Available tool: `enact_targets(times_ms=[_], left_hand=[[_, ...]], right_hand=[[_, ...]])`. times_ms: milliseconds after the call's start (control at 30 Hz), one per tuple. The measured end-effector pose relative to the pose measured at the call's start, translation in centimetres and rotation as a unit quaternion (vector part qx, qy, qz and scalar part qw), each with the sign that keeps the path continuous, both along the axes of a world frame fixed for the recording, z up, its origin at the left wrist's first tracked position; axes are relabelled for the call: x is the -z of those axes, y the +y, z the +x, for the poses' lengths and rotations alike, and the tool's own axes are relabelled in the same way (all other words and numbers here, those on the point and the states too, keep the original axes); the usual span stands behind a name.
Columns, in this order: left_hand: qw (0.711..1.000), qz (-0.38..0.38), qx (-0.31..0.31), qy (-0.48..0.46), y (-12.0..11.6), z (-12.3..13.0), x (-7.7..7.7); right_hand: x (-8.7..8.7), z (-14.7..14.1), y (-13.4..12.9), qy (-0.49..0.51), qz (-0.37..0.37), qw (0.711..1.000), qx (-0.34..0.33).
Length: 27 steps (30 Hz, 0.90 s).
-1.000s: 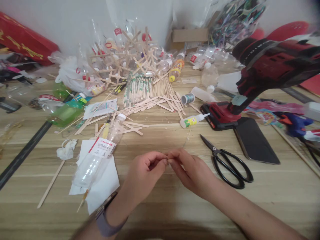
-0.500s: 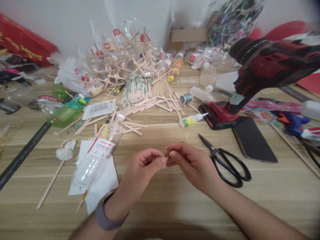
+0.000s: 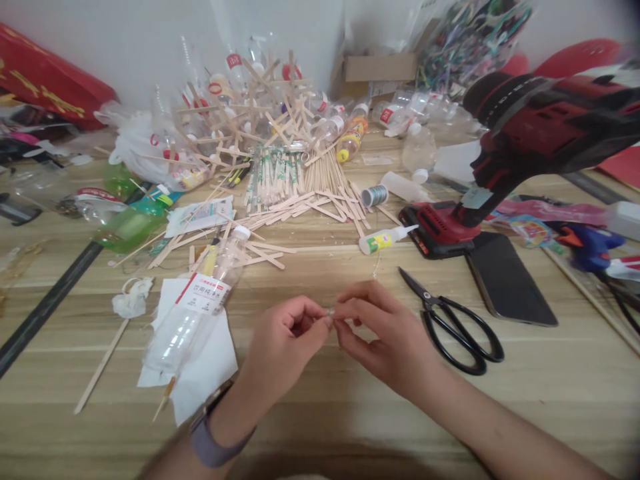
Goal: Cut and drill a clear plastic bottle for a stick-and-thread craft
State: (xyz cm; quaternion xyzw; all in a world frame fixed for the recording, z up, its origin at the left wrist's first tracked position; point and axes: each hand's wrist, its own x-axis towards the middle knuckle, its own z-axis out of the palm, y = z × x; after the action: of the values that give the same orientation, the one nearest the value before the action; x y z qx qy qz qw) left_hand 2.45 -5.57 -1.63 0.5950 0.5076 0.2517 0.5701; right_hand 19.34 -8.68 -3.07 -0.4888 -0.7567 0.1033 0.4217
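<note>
My left hand (image 3: 290, 337) pinches a tiny, pale, shiny piece (image 3: 330, 313) between thumb and forefinger; its kind is too small to make out. From the other side my right hand (image 3: 383, 327) meets it, fingers curled and fingertips at the same small piece. Both hands are just above the wooden table (image 3: 320, 427). Right of my right hand lie black-handled scissors (image 3: 450, 320), blades pointing away to the left. Beyond the hands a small glue bottle (image 3: 383, 240) with a pointed nozzle lies on its side, near a spool of thread (image 3: 374, 196).
A clear plastic bottle (image 3: 195, 320) lies on white paper at left, near a wooden stick (image 3: 103, 367). A cordless drill (image 3: 500, 160) stands at right beside a phone (image 3: 510, 280). Piled craft sticks (image 3: 295, 207) and empty bottles fill the back. A glue gun (image 3: 585, 247) sits far right.
My right hand's fingers have shifted and spread a little around the small piece, the thumb dropping lower. My left hand keeps its pinch almost in place.
</note>
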Motion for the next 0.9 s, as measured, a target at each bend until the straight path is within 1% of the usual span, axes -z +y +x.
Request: enact_targets(times_ms=[67, 133, 200, 267, 367, 467, 533, 600, 667, 700, 767, 833, 900], left_hand=[[0.999, -0.043, 0.016, -0.021, 0.4, -0.1, 0.1], [0.996, -0.067, 0.039, -0.039, 0.8, -0.4, 0.1], [0.995, -0.063, 0.063, -0.040, 0.9, -0.6, 0.0], [0.996, -0.033, 0.084, -0.015, 0.9, -0.8, -0.1], [0.994, 0.046, 0.088, 0.041, 0.6, -0.7, -0.3], [0.980, 0.167, 0.068, 0.081, 0.1, -0.4, -0.2], [0.953, 0.276, 0.062, 0.109, -0.2, -0.3, -0.1], [0.913, 0.382, 0.058, 0.135, -0.5, -0.2, 0.1], [0.876, 0.456, 0.052, 0.148, -0.7, -0.2, 0.2], [0.864, 0.477, 0.049, 0.151, -0.8, -0.2, 0.3], [0.854, 0.494, 0.048, 0.156, -0.9, -0.2, 0.3], [0.854, 0.492, 0.047, 0.160, -1.0, -0.1, 0.2], [0.863, 0.477, 0.044, 0.159, -0.9, 0.0, 0.0]], right_hand=[[0.1, 0.2, -0.2, -0.049, 0.085, 0.995, 0.005], [0.1, 0.4, -0.2, -0.093, 0.145, 0.985, -0.017], [0.1, 0.5, -0.2, -0.115, 0.160, 0.979, -0.050], [0.1, 0.6, 0.0, -0.110, 0.146, 0.981, -0.066], [0.2, 0.4, 0.3, -0.078, 0.118, 0.988, -0.060], [0.2, 0.1, 0.4, -0.037, 0.083, 0.995, -0.038], [0.1, 0.0, 0.4, -0.008, 0.053, 0.998, -0.031], [0.0, 0.0, 0.4, 0.015, 0.030, 0.999, -0.031], [-0.1, -0.1, 0.4, 0.030, 0.021, 0.999, -0.033], [-0.2, -0.1, 0.4, 0.035, 0.018, 0.999, -0.034], [-0.2, -0.1, 0.3, 0.040, 0.011, 0.999, -0.034], [-0.2, -0.2, 0.3, 0.044, 0.003, 0.998, -0.036], [-0.2, -0.2, 0.3, 0.050, 0.000, 0.998, -0.041]])
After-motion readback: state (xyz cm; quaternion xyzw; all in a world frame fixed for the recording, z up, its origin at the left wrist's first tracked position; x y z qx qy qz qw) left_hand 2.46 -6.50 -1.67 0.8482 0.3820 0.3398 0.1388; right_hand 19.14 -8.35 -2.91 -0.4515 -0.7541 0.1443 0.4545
